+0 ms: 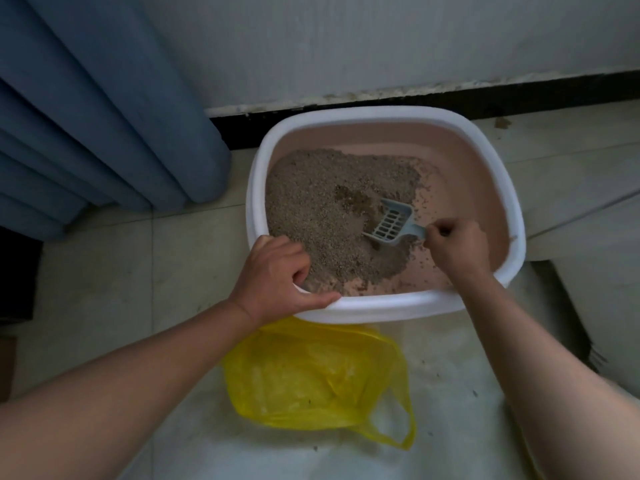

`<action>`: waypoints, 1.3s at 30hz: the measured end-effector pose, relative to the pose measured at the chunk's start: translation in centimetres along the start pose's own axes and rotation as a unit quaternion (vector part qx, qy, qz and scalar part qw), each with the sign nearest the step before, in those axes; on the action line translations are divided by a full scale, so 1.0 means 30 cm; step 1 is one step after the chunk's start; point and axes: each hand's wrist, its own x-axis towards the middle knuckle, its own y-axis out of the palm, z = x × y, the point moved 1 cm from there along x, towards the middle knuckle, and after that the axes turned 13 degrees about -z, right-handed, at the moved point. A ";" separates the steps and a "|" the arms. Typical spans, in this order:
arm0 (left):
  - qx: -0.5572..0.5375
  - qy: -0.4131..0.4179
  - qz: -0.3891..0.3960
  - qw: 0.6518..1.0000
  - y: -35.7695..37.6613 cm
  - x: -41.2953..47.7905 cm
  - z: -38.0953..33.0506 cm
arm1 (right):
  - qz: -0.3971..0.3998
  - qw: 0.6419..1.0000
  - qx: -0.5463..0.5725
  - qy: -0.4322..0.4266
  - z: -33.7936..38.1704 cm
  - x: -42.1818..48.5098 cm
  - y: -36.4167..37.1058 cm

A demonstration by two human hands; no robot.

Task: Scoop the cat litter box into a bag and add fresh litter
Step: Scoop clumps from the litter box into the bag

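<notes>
Blue-grey scoop (391, 223) in rt hand (457, 244) (tip in litter (311, 202)).

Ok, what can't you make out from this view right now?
Head view:
Handle of the scoop: buried in the right hand.
Fingertips of the left hand: curled inside the litter box rim, behind the knuckles.
Top of the yellow bag: behind the box rim; contents unclear through crumpled film.
The dark patch in the litter: too blurred to identify.

From here I count one litter box (381, 114), one slotted scoop (391, 225), one yellow plastic bag (311, 375), one blue curtain (86, 116), and two hands: left hand (273, 275), right hand (457, 244).
</notes>
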 end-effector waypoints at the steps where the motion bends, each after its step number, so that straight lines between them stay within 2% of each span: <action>1: -0.002 0.003 -0.005 1.000 0.002 -0.001 0.001 | 0.004 1.000 0.014 -0.001 0.001 0.005 0.017; 5: -0.010 0.008 -0.020 1.000 0.006 -0.008 0.005 | 0.039 0.998 0.049 0.007 0.018 0.030 0.081; 11: -0.010 0.009 -0.024 1.000 0.006 -0.010 0.006 | 0.050 0.998 0.040 0.015 0.044 0.080 0.124; 17: -0.009 0.017 -0.033 0.999 0.007 -0.010 0.008 | 0.100 0.995 0.026 0.018 0.105 0.104 0.174; 22: -0.014 0.016 -0.034 0.999 0.007 -0.008 0.004 | 0.103 0.994 0.029 0.029 0.128 0.075 0.224; 25: -0.012 0.014 -0.040 0.999 0.005 -0.010 0.005 | 0.100 0.995 0.018 0.008 0.175 0.039 0.263; 28: -0.012 0.020 -0.042 0.999 0.012 -0.014 0.007 | 0.097 0.995 0.022 0.028 0.210 0.014 0.298; 35: -0.005 0.016 -0.027 1.000 0.002 -0.009 0.005 | 0.103 0.983 0.116 0.093 0.199 -0.045 0.292; 39: -0.005 0.022 -0.029 0.999 0.010 -0.011 0.013 | 0.092 0.981 0.145 0.086 0.195 -0.039 0.270</action>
